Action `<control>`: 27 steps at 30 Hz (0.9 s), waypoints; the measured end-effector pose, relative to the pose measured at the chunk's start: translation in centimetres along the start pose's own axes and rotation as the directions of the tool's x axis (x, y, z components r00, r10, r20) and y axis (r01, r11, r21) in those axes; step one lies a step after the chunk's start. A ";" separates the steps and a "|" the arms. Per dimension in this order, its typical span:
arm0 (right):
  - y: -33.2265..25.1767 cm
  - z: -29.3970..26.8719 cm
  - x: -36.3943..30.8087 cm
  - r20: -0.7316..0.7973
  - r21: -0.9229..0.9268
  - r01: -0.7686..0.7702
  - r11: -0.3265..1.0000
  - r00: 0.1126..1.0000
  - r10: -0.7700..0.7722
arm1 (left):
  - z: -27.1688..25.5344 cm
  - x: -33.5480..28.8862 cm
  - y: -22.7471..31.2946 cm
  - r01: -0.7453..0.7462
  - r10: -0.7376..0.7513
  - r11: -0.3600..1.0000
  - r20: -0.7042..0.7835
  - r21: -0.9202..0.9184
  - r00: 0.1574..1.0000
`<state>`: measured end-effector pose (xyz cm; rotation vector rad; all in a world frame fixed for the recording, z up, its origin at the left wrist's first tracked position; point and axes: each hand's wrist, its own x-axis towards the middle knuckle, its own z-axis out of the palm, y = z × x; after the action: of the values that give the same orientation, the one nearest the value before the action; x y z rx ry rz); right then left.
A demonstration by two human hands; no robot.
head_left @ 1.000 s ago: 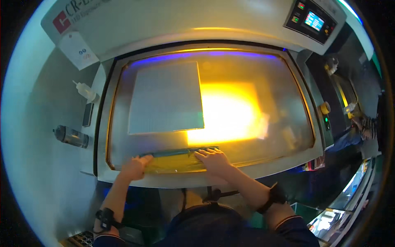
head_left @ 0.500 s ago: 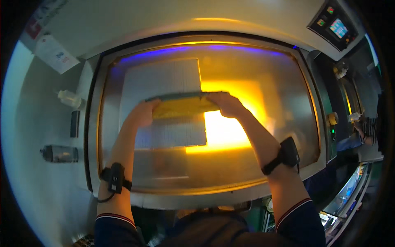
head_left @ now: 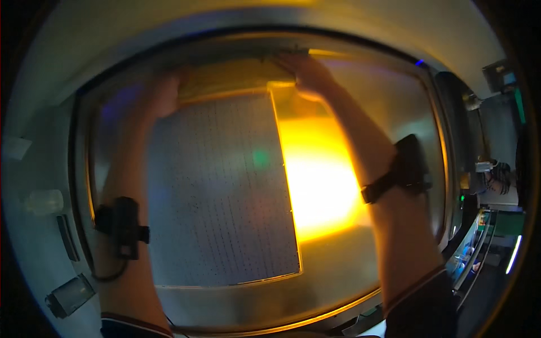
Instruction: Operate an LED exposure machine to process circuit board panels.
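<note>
With both hands I grip a long, wide bar (head_left: 231, 74), dark along its top edge and yellowish on its face, like a squeegee; motion blurs it. My left hand (head_left: 162, 94) is closed round its left end. At its right end my right hand (head_left: 309, 73) has its fingers over the top edge, the thumb below. The bar lies across the far end of a grey rectangular panel (head_left: 220, 191) marked with rows of small dark dots. That panel rests on a shiny framed surface (head_left: 338, 262). I cannot tell whether the bar touches it.
Bright yellow light (head_left: 318, 191) shines from the surface right of the panel. On the left ledge are a whitish bottle (head_left: 46, 201), a dark narrow bar (head_left: 67, 238) and a clear dark-ended container (head_left: 70, 296). Another person's hand (head_left: 499, 179) shows at the far right.
Both hands have carried the bar away from me, from the panel's middle to its far end. The view has shifted closer over the panel.
</note>
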<state>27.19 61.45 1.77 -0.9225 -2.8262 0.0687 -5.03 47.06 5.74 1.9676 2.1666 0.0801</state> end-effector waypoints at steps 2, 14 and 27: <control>0.6 1.2 -2.1 -0.004 -0.048 -0.045 0.998 0.999 0.045 | 1.7 -0.2 2.5 0.007 -0.003 0.994 -0.043 0.106 0.999; -13.1 -5.9 -26.6 0.149 0.258 -0.042 0.965 0.989 0.003 | 1.4 -26.5 11.9 0.104 -0.048 0.973 0.261 -0.205 0.964; -20.7 -12.0 -52.3 0.494 0.252 0.094 0.963 0.844 -0.211 | 6.1 -52.0 25.4 0.174 -0.183 0.982 0.515 0.066 0.837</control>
<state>58.80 13.79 7.98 -0.7030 -3.2722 0.6965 25.31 -2.27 10.74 1.5418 1.9642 -0.4519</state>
